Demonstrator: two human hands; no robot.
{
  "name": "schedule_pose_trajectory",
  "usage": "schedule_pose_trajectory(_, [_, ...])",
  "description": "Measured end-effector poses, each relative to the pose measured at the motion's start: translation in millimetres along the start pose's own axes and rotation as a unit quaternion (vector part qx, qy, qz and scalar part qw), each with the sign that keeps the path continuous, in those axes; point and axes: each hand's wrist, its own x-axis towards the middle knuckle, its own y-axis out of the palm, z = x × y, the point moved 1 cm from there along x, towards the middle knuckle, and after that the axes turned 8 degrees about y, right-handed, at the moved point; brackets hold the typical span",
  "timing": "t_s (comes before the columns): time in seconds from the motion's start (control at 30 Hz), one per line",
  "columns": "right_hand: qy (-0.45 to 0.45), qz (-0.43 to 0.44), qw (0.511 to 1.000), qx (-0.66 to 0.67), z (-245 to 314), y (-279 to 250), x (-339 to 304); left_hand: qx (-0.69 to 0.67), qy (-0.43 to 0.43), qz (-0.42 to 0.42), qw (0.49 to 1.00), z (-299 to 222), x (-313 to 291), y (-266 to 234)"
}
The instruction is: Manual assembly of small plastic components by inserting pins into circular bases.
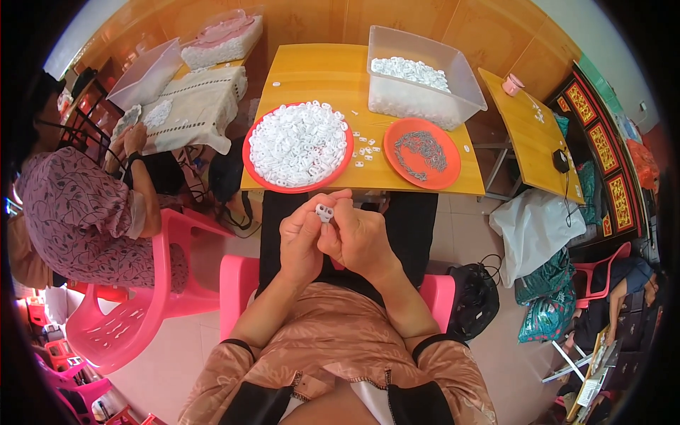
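Observation:
Above my lap, just off the table's near edge, my left hand (299,241) is closed and pinches a small white two-holed plastic piece (324,212). My right hand (363,232) is closed too, its thumb and fingertips pressed to the piece's right side. Whether anything else lies between the right fingers is hidden. Beyond the hands stands a red round tray (246,159) heaped with similar white pieces (301,145). To its right, an orange-red plate (450,173) carries a pile of small grey metal parts (425,152), perhaps screws. Several white pieces (365,150) lie loose between the two.
A clear plastic bin (425,106) of white pieces stands at the back of the yellow table (319,67). At left, a person (92,212) sits by a cloth-covered table (202,106). A pink chair (163,276), black bag (473,301) and white sack (535,227) flank me.

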Motion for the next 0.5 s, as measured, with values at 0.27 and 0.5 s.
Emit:
schedule_pose_trajectory(0.27, [0.002,0.001,1.000,-0.012,1.0,3.1,-1.6,-0.002,0.009,-0.054,0.999,-0.1,-4.7,6.6])
schedule_pose_trajectory(0.5, [0.019,0.017,1.000,0.016,-0.5,5.6,-4.1,-0.017,0.037,-0.071,0.997,5.2,-6.4,9.2])
